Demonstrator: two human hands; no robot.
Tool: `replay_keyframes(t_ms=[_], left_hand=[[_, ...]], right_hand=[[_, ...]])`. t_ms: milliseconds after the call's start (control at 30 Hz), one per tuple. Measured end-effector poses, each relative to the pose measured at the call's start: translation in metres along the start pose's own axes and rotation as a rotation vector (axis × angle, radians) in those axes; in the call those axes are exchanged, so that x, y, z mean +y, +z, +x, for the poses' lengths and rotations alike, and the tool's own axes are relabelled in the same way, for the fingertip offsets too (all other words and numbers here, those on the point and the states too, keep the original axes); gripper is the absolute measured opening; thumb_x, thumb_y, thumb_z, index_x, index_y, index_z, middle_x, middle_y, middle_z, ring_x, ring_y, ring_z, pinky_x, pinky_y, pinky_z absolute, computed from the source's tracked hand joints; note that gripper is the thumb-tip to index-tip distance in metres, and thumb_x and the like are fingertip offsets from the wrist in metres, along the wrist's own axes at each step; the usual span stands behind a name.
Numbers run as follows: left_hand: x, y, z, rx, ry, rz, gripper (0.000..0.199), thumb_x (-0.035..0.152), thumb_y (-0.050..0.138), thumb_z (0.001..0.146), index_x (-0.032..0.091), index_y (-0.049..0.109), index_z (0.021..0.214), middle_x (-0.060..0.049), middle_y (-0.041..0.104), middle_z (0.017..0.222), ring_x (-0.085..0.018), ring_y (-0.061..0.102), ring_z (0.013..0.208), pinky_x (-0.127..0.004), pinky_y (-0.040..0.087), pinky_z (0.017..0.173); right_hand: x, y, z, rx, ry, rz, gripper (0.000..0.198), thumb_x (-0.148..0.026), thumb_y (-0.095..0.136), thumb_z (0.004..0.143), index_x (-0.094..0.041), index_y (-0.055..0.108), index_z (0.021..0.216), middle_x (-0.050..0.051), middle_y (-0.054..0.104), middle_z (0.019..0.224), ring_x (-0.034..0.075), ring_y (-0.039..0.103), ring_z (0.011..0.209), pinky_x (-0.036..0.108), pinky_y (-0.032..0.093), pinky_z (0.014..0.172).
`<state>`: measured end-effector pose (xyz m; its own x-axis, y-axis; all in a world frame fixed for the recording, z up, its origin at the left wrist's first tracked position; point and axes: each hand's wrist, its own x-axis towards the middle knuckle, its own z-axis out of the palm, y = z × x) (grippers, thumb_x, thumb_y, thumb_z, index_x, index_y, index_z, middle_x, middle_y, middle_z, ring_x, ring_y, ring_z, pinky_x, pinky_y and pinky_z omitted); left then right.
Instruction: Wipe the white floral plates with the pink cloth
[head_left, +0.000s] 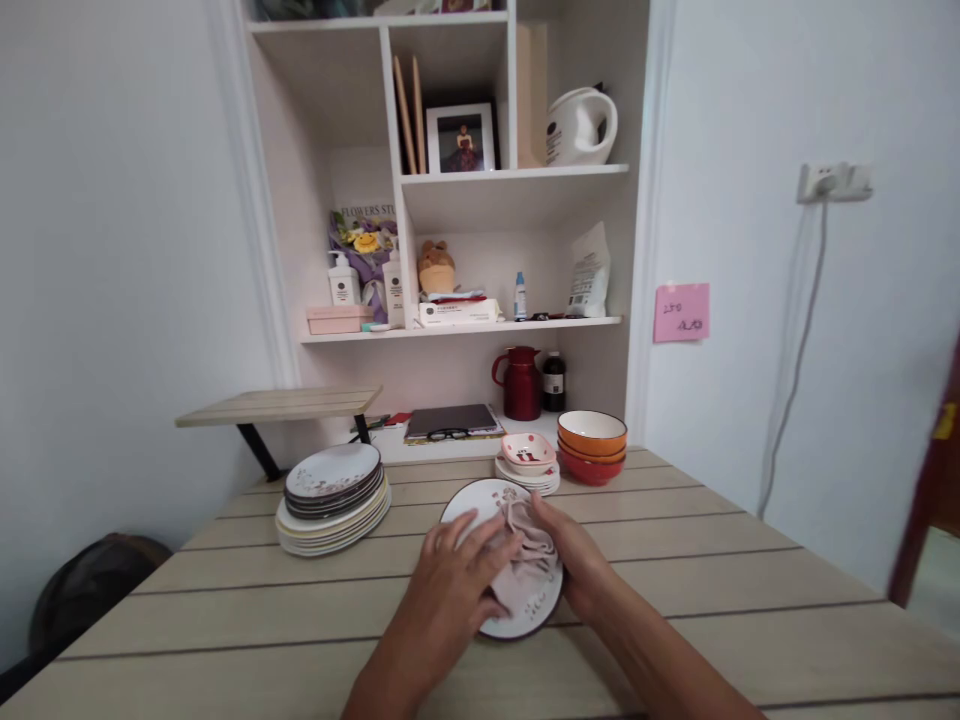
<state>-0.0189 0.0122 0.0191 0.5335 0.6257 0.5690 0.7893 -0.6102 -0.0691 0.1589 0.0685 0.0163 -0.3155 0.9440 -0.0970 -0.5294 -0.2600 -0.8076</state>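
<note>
A person's two hands work over a round white ceramic plate with a dark rim and brown floral print point(480, 500), at the centre of a pale wooden table with dark grooves point(690, 550). The left hand point(456, 572) lies over a crumpled pale pink cloth point(529, 575) on the plate, its fingers spread apart and bent, their tips touching the cloth. The right hand point(576, 556) is closed around the plate's right edge, thumb on top beside the cloth; its other fingers are mostly hidden. Whether the plate touches the table cannot be told.

Just beyond the plate, a pink-and-white square dish with red spots point(527, 450) sits on small white plates point(544, 484), leaving a narrow gap. Right of these stand stacked orange and red round bowls with white insides point(592, 440). To the left, a tall pile of white plates, several dark-rimmed point(334, 475), stands apart, with planks showing between. A wide run of planks reaches from the right forearm to the table's slanting right edge; more planks stretch toward the near left.
</note>
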Motion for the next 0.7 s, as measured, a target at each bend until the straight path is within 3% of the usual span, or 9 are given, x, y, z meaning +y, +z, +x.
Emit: replay_keyframes(t_ms=[67, 267, 367, 467, 700], left_hand=[[0.004, 0.0, 0.0, -0.076, 0.0, -0.056, 0.08, 0.026, 0.076, 0.07, 0.039, 0.035, 0.137, -0.001, 0.053, 0.134, -0.024, 0.045, 0.122, -0.042, 0.038, 0.098], [0.011, 0.003, -0.002, -0.078, -0.079, -0.053, 0.044, 0.048, 0.069, 0.073, 0.029, 0.057, 0.11, 0.0, 0.062, 0.107, -0.02, 0.053, 0.097, -0.034, 0.041, 0.082], [0.011, 0.006, -0.003, -0.037, -0.09, -0.051, 0.032, 0.045, 0.065, 0.078, 0.026, 0.059, 0.102, -0.002, 0.061, 0.105, -0.019, 0.053, 0.095, -0.034, 0.04, 0.083], [0.012, 0.007, -0.004, -0.004, -0.09, -0.071, 0.023, 0.039, 0.061, 0.082, 0.025, 0.06, 0.1, -0.002, 0.059, 0.107, -0.019, 0.052, 0.096, -0.034, 0.039, 0.085], [0.018, 0.008, 0.0, 0.001, -0.062, -0.099, 0.032, 0.026, 0.063, 0.081, 0.029, 0.056, 0.112, 0.001, 0.059, 0.112, -0.018, 0.05, 0.1, -0.033, 0.039, 0.086]], right_hand=[[0.002, 0.004, -0.004, -0.008, -0.001, -0.045, 0.044, -0.048, 0.062, 0.079, -0.01, 0.066, 0.102, 0.015, 0.074, 0.093, 0.026, 0.07, 0.079, 0.042, 0.052, 0.081], [0.009, 0.001, -0.001, 0.064, 0.165, -0.011, 0.047, -0.043, 0.061, 0.08, -0.008, 0.062, 0.112, 0.016, 0.075, 0.09, 0.028, 0.07, 0.082, 0.041, 0.053, 0.08], [0.01, -0.003, 0.003, 0.088, 0.229, 0.016, 0.049, -0.044, 0.058, 0.082, -0.009, 0.06, 0.117, 0.016, 0.074, 0.091, 0.029, 0.07, 0.086, 0.043, 0.053, 0.081], [0.009, -0.003, 0.003, 0.104, 0.207, 0.01, 0.045, -0.043, 0.058, 0.082, -0.009, 0.062, 0.112, 0.017, 0.074, 0.092, 0.029, 0.07, 0.084, 0.044, 0.052, 0.082], [0.009, 0.007, -0.003, 0.05, 0.234, 0.03, 0.045, -0.046, 0.059, 0.082, -0.007, 0.065, 0.104, 0.017, 0.074, 0.09, 0.028, 0.07, 0.085, 0.041, 0.052, 0.084]])
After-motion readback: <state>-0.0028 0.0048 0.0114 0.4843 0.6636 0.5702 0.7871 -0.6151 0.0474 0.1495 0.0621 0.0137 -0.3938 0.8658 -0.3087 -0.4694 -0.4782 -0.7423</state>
